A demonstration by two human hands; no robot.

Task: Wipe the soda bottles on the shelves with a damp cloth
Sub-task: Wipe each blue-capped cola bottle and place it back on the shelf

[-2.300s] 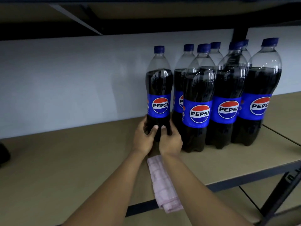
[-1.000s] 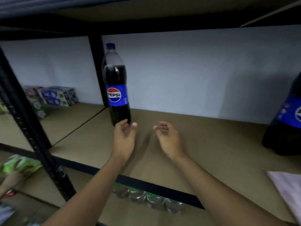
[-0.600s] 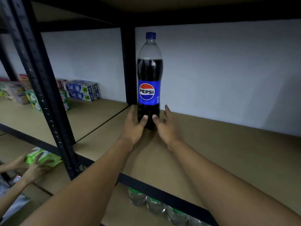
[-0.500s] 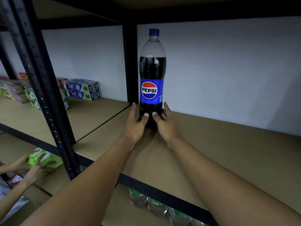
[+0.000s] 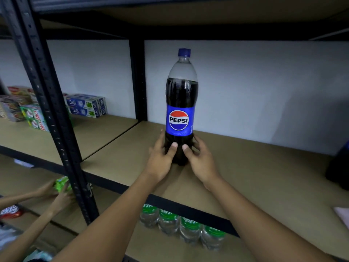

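A tall Pepsi bottle (image 5: 181, 103) with a blue cap and blue label stands upright on the tan shelf board (image 5: 255, 171), near the back wall. My left hand (image 5: 160, 159) grips its dark base from the left, thumb on the front. From the right, my right hand (image 5: 200, 159) grips the same base, thumb beside the left thumb. A corner of the pink cloth (image 5: 342, 214) lies on the shelf at the far right edge, away from both hands. Part of another dark bottle (image 5: 340, 167) shows at the right edge.
A black perforated upright (image 5: 51, 103) stands at the left front; a second post (image 5: 138, 80) rises behind the bottle's left. Toothpaste boxes (image 5: 85, 105) sit on the left shelf. Several green-labelled water bottles (image 5: 181, 225) stand below. Another person's hands (image 5: 56, 193) hold a green packet at lower left.
Both hands left the bottle in the group at right, came to this lone bottle at the left and closed round its base. The bottle now stands slightly farther right and nearer.
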